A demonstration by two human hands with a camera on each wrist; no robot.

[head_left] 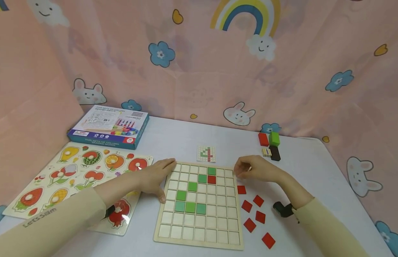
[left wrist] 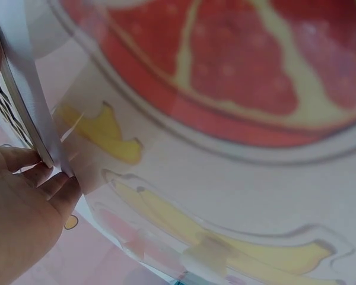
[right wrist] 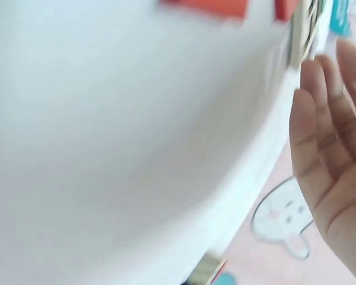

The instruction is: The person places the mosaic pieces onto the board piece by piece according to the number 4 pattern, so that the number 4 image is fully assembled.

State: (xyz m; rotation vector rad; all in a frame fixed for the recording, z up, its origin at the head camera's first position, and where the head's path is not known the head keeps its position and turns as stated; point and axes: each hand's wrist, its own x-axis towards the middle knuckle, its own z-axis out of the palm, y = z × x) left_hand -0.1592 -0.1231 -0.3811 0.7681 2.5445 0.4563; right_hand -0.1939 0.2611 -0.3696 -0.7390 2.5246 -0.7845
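Note:
A wooden grid board (head_left: 156, 233) lies on the table with several green tiles (head_left: 192, 186) and one red tile (head_left: 211, 179) in its cells. My left hand (head_left: 154, 176) rests at the board's left edge, thumb and fingers spread along it; in the left wrist view, its fingertips (left wrist: 65, 181) touch the edge. Beside the board's upper right corner is my right hand (head_left: 258, 169), its fingers loosely bent. No tile shows in that hand (right wrist: 338, 136) in the right wrist view. Several loose red tiles (head_left: 249, 225) lie right of the board. A small pattern card (head_left: 206, 154) lies behind it.
A fruit puzzle board (head_left: 99, 171) lies left, under my left forearm. Behind it sits a boxed set (head_left: 102, 142). At the back right stand a red block (head_left: 263, 139), a green block (head_left: 274, 138) and a black object (head_left: 274, 153). A patterned pink curtain (head_left: 199, 78) hangs behind the table.

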